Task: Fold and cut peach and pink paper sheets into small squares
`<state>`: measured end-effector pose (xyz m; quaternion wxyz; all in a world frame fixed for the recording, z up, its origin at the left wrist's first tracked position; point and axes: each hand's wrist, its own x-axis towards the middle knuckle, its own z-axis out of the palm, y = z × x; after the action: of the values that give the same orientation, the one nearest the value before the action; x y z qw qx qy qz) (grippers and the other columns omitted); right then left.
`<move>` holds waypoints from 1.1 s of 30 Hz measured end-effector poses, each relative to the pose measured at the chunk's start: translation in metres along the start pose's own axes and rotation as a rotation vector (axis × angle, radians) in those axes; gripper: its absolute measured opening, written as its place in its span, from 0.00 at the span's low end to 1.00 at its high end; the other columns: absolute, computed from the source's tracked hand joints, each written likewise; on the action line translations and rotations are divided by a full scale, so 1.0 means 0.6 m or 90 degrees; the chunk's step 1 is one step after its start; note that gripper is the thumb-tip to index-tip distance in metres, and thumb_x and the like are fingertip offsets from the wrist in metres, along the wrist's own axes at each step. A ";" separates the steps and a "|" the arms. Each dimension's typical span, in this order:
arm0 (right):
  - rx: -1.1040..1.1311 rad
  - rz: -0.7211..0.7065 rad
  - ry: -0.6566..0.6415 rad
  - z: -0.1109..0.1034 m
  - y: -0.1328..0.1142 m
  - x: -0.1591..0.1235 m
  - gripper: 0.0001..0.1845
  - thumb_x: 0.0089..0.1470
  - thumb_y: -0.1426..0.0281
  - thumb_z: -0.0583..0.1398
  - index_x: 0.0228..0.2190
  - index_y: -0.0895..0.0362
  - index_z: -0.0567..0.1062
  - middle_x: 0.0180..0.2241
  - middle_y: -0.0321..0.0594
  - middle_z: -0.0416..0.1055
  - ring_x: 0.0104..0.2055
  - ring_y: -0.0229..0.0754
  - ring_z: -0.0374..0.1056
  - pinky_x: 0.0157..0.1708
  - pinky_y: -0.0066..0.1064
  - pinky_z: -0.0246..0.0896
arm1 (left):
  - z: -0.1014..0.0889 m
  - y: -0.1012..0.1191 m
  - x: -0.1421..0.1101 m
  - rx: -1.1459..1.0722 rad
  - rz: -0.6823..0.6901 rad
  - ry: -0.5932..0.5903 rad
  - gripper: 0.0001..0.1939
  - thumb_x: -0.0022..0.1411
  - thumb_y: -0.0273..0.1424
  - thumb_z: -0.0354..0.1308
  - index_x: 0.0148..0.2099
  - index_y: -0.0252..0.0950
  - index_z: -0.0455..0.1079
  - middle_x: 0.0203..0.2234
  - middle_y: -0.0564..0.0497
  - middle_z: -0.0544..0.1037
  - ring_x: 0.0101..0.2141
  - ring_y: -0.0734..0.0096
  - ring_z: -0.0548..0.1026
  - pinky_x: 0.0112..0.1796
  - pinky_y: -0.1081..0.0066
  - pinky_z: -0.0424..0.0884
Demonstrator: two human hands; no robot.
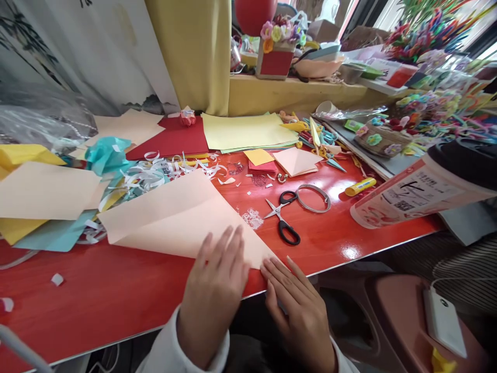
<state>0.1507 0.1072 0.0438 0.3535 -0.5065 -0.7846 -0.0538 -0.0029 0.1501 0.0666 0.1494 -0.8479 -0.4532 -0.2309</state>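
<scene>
A large peach sheet of paper [171, 217], folded over on itself, lies on the red table [128, 290] near its front edge. My left hand [219, 282] rests with fingers stretched out on the paper's lower edge. At the pointed right corner, my right hand [293, 295] lies with its fingers extended, pressing that tip. Neither hand grips anything. Beyond the paper are open black-handled scissors [285, 217] and a grey ring-shaped band [313, 198].
Paper scraps and white strips [155, 173] lie behind the sheet, with coloured paper [50, 194] at left. Yellow sheets [244, 129] and small peach squares [297, 160] sit farther back. A lidded cup [411, 191] and a yellow glue stick [360, 186] are at right.
</scene>
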 end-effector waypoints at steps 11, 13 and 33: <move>-0.023 0.019 -0.033 -0.011 -0.005 0.005 0.13 0.58 0.75 0.54 0.41 0.59 0.75 0.44 0.38 0.74 0.48 0.38 0.69 0.60 0.33 0.49 | -0.008 0.018 -0.039 -0.067 0.138 -0.071 0.18 0.63 0.33 0.48 0.52 0.29 0.66 0.51 0.47 0.72 0.53 0.65 0.66 0.57 0.60 0.50; -0.024 0.018 -0.044 -0.015 -0.005 0.009 0.13 0.58 0.76 0.53 0.42 0.57 0.75 0.44 0.38 0.74 0.48 0.38 0.69 0.60 0.34 0.49 | -0.010 0.008 -0.038 -0.070 0.150 -0.096 0.19 0.64 0.34 0.48 0.54 0.31 0.65 0.52 0.49 0.71 0.54 0.67 0.65 0.57 0.61 0.49; -0.001 -0.017 -0.060 -0.023 0.004 0.020 0.14 0.56 0.78 0.54 0.40 0.59 0.76 0.42 0.39 0.75 0.45 0.40 0.72 0.52 0.35 0.65 | -0.058 -0.107 -0.085 0.116 0.177 -0.117 0.36 0.60 0.51 0.43 0.55 0.22 0.63 0.51 0.32 0.69 0.50 0.51 0.69 0.52 0.52 0.56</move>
<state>0.1567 0.1117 0.0606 0.3149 -0.4980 -0.8072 -0.0351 -0.0903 0.1330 0.0721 0.2138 -0.9030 -0.3621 -0.0876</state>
